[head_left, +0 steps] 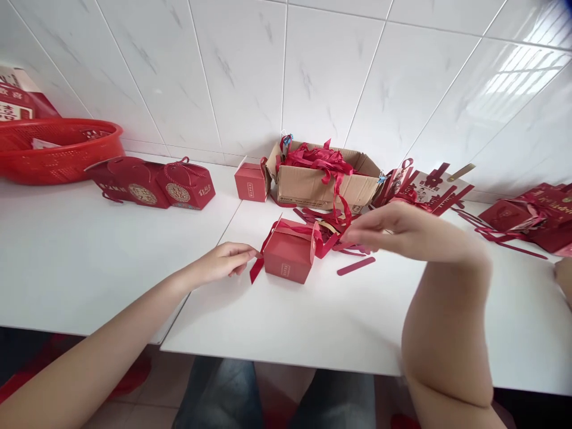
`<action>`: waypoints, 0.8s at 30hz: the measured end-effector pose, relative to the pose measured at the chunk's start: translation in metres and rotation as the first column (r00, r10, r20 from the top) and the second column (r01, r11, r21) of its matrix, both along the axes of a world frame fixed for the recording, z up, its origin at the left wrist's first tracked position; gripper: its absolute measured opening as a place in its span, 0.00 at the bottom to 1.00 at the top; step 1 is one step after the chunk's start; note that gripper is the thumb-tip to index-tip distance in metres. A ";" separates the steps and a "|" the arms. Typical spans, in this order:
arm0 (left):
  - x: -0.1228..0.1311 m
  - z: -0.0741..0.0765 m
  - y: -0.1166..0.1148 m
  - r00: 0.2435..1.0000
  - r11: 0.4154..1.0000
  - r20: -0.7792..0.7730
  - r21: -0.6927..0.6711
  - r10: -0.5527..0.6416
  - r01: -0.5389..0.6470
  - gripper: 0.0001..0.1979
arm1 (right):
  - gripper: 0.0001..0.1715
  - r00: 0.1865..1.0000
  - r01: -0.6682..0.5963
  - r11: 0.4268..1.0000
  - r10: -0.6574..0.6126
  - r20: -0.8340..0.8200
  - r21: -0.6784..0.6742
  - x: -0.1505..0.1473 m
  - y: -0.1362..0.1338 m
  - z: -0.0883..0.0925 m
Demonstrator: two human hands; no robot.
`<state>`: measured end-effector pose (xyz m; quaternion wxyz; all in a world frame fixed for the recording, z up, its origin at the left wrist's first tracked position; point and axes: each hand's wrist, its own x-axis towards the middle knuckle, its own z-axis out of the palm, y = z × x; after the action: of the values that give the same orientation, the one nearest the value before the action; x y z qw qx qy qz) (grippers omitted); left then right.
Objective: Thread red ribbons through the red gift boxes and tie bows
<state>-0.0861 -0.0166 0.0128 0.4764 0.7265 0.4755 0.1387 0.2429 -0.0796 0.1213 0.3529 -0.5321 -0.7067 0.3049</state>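
A small red gift box (288, 253) with light printing stands upright on the white table in front of me. A red satin ribbon (295, 227) runs across its top and comes out on both sides. On the box's left side, my left hand (235, 257) pinches the ribbon at its fingertips, with a tail hanging below them. My right hand (384, 229), bent at the wrist, closes its fingertips on the ribbon's other end, drawn out to the right. Behind that hand lies a pile of dark red strips (328, 221), and one loose strip (356, 266) lies nearer me.
An open cardboard box (322, 189) of red ribbons stands by the tiled wall, with another red box (251, 182) beside it. Red boxes with cords (179, 186) and a red plastic basket (62, 156) are leftward. Folded red packaging (513, 217) lies right, near another person's hand (563, 279).
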 end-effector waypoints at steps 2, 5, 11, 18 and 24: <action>0.002 -0.010 -0.001 0.997 0.991 -0.072 0.131 0.022 -0.013 0.20 | 0.12 0.944 -0.160 0.970 0.205 0.257 -0.185 -0.006 0.012 -0.011; 0.005 -0.019 0.000 0.979 0.947 -0.191 0.322 0.066 0.000 0.22 | 0.10 0.877 -0.044 0.973 0.147 0.457 -0.228 -0.014 0.027 -0.035; 0.004 -0.025 0.005 0.963 0.922 -0.269 0.372 0.000 0.104 0.14 | 0.10 0.938 0.074 0.985 -0.015 0.347 -0.159 -0.022 0.026 -0.102; -0.030 0.011 0.022 0.996 0.968 -0.007 0.235 0.092 -0.088 0.12 | 0.09 0.900 0.330 0.944 -0.320 0.296 0.017 -0.006 0.010 -0.118; -0.046 0.067 0.028 0.936 0.923 0.272 0.249 0.224 -0.293 0.15 | 0.24 0.866 0.480 0.869 -0.492 0.092 0.120 0.001 0.005 -0.092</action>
<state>-0.1325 0.0109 0.0798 0.3973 0.6959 0.4822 0.3539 0.2435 -0.0748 0.0290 0.3998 -0.6931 -0.5830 0.1406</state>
